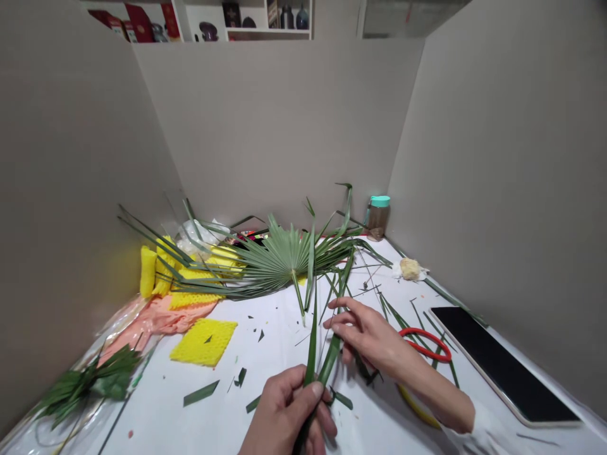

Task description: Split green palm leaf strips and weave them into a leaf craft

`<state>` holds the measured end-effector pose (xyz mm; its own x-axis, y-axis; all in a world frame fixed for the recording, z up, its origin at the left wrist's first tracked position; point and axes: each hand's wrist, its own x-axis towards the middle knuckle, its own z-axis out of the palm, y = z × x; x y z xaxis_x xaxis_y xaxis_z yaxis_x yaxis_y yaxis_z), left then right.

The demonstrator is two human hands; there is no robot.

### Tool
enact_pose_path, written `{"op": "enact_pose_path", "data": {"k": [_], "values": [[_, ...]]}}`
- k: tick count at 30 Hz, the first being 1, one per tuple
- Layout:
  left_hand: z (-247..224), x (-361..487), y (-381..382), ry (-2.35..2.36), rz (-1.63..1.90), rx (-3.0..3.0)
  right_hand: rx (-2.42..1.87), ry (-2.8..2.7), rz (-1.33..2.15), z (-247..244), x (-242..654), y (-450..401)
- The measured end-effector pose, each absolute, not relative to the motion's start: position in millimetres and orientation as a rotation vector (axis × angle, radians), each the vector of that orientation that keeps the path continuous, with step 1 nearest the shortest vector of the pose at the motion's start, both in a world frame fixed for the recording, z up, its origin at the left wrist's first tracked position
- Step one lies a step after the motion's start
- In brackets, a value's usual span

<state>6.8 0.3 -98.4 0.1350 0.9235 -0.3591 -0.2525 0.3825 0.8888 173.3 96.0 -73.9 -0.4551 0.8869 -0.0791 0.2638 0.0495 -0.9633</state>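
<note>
Left hand (287, 411), fingers (307, 402) tight round leaf strips (312, 347); right hand (372, 332) aslant, fingers (346, 304) half-curled, grip unclear.

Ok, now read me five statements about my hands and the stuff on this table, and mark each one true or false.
1. Your left hand holds green leaf strips. True.
2. The bottle by the back right corner has a red lid. False: its lid is turquoise.
3. The tablet on the right has a dark screen. True.
4. Your right hand holds the fan-shaped leaf by its stem. False: that leaf lies beyond both hands, its stem free of your grip.
5. A yellow mesh square lies left of your hands. True.
</note>
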Motion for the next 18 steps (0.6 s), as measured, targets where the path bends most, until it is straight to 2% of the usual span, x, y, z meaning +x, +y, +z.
{"op": "enact_pose_path", "data": {"k": [5, 13, 18], "values": [[-106, 7, 1, 1.102, 1.011, 0.777, -1.145, -1.949, 1.279, -64, 173, 106], [-102, 6, 2, 1.111, 1.050, 0.786, -1.089, -2.228, 1.222, -58, 161, 95], [-102, 7, 3, 1.107, 1.042, 0.790, -1.045, -2.453, 0.905, -47, 161, 83]]}}
